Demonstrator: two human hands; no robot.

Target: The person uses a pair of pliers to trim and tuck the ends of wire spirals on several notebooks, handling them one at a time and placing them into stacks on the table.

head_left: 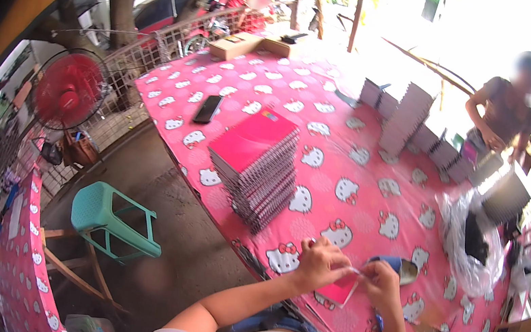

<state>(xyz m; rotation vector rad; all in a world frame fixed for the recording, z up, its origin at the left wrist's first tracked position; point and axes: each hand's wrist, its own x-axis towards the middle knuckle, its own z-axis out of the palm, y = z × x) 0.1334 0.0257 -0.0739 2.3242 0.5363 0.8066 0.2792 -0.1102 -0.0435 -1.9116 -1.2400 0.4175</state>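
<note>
My left hand (321, 265) and my right hand (381, 286) come together above the near edge of the table, both closed in a pinch. Between their fingertips is a small white strip (354, 271), too small to tell its kind. Just under it lies a flat red-pink piece with a pale edge (337, 291), partly hidden by my hands; I cannot tell whether it is a notebook. Beside my right hand is a rounded blue and tan thing (408, 272). A tall stack of spiral notebooks with red covers (255, 164) stands left of my left hand.
A pink patterned cloth covers the table (344, 191). On it are a black phone (208, 109), grey notebook stacks (407, 118), a clear plastic bag (473, 245) and a cardboard box (235, 45). A person (503, 112) stands across, at right. A green stool (113, 219) and red fan (70, 92) are left.
</note>
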